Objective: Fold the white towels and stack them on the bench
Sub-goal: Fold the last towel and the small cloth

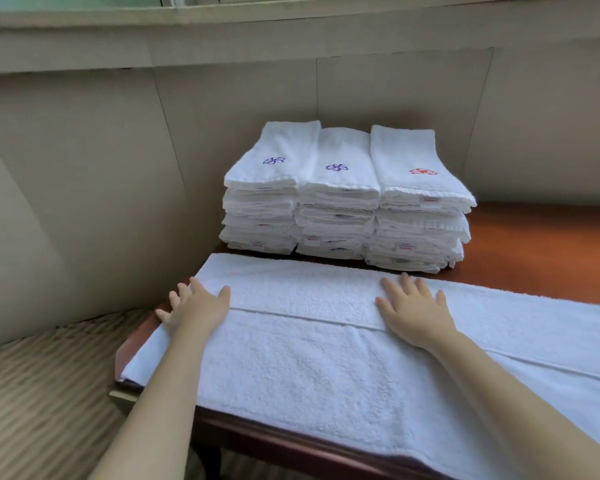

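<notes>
lying flat along the near part of the wooden bench (541,244), a long white towel (326,362) folded lengthwise, with 1 folded edge running across its middle. resting palm down on the towel's left end, the left hand (193,306), fingers straight and spread, fingertips reaching over the towel's end edge toward the bench rim. pressing flat on the towel further right, the right hand (413,306), fingers straight and slightly fanned, pointing away toward the wall, heel of the palm sitting on the fold line. gripping nothing with either hand; towel lying wholly beneath the fingers, not pinched between them. standing just behind the towel, against the padded wall (84,168), 3 stacks of folded towels (343,202) side by side, 2 top ones showing purple emblems, 1 showing red. showing at lower left, striped carpet (42,393).
</notes>
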`<state>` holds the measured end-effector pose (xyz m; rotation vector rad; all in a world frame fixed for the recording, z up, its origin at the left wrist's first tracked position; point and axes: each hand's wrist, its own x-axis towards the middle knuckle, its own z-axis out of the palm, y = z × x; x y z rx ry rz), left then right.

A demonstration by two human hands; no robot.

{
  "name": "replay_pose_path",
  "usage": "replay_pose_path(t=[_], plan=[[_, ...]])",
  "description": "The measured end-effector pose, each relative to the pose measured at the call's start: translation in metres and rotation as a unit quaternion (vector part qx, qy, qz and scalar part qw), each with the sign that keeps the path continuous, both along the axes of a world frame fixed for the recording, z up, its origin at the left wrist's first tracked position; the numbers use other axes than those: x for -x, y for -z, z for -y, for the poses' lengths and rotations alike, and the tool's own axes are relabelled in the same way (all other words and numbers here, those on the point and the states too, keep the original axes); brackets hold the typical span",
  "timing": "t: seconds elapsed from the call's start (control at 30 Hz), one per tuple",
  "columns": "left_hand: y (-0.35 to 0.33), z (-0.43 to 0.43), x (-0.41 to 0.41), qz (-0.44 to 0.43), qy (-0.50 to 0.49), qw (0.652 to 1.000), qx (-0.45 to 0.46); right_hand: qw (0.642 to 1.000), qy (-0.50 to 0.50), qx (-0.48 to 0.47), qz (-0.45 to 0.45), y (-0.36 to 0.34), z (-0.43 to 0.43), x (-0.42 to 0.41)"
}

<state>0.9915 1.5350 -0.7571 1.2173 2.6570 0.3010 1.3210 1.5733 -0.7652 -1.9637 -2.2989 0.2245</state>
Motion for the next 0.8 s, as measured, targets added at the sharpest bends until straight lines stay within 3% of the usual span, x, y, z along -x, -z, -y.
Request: replay_pose_path(t=[0.1, 0.3, 0.63, 0.73, 0.8], plan=[[-0.001, -0.003, -0.003, 0.009, -0.029, 0.999, -0.038, 1.0, -0.007, 0.009, 0.006, 0.0, 0.001, -0.002], [-0.001, -0.003, 0.005, 0.073, -0.057, 0.967, -0.238, 1.0, -0.03, 0.002, 0.007, -0.002, 0.007, -0.003], [-0.006, 0.01, 0.007, -0.066, -0.036, 0.976, -0.205, 0.995, -0.1, -0.007, -0.003, -0.002, 0.028, -0.018], [-0.021, 0.016, -0.017, -0.081, 0.061, 0.976, -0.194, 0.993, -0.115, 0.001, 0.001, -0.005, 0.038, -0.025], [-0.029, 0.025, -0.045, -0.016, 0.222, 0.959, -0.176, 0.991, -0.135, 0.01, 0.022, -0.011, 0.045, -0.031]])
